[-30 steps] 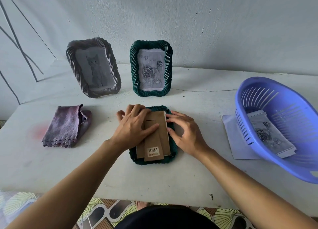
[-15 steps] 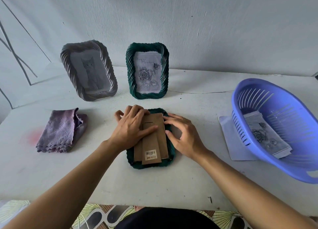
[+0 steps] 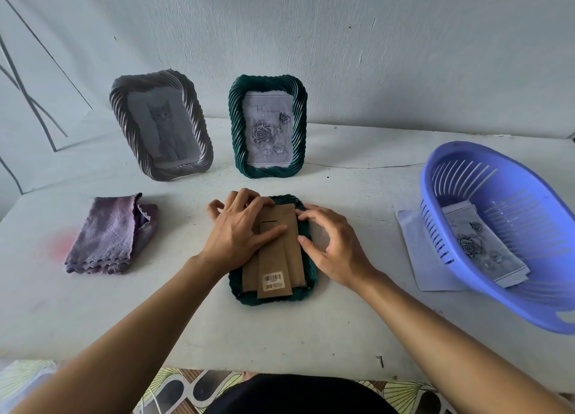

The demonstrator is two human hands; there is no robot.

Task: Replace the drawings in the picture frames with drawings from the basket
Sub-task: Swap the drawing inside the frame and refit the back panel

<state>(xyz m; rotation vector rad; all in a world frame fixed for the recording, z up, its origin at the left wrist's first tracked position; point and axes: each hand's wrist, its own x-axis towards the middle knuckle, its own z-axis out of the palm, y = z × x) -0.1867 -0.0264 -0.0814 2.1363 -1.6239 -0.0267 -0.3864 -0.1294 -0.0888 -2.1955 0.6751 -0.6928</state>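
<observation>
Head view: a green frame [image 3: 300, 296] lies face down in the middle of the counter [image 3: 186, 320], its cardboard back [image 3: 294, 258] facing up. The left hand [image 3: 239, 236] presses flat on the back, fingers straight. The right hand [image 3: 336, 248] has bent fingertips at the back's right edge; whether they pinch anything I cannot tell. The step looks like freeing or seating the back, so steady it with the left palm and work the edge gently. A rose drawing [image 3: 479, 251] lies in the basket [image 3: 466, 164] at right.

Lettered "Rose of My dreams" across top of rose drawing [image 3: 269, 133] in upright green frame [image 3: 267, 82]. Printed "200" beneath barcode on sticker [image 3: 273, 281], cardboard stand [image 3: 277, 251].
</observation>
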